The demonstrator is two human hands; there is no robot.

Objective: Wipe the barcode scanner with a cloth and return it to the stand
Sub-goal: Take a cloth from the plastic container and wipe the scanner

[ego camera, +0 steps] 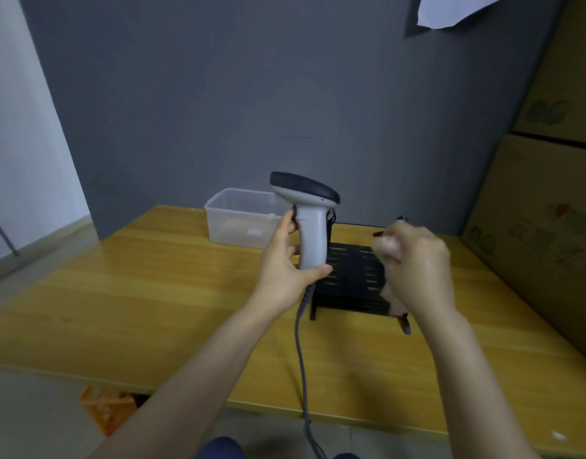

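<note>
The wooden table [152, 293] shows bare plank surface across its left half and along its near edge; a grey wall [218, 94] closes off the far side and stacked cardboard boxes [550, 193] close off the right. A clear plastic container [242, 217], rectangular and lidless, sits at the far edge, just left of the work area. The left hand [285, 260] is closed around the handle of the barcode scanner [310, 220], thumb across the lower grip, holding it upright above the table with the dark head uppermost. The scanner body is smooth light-grey plastic; its grey cable [300, 352] hangs past the near edge. The right hand [414, 263] is blurred, curled into a loose fist over a pale cloth [392, 298], apart from the scanner. The black slotted stand [351, 276] sits on the table behind both hands.
</note>
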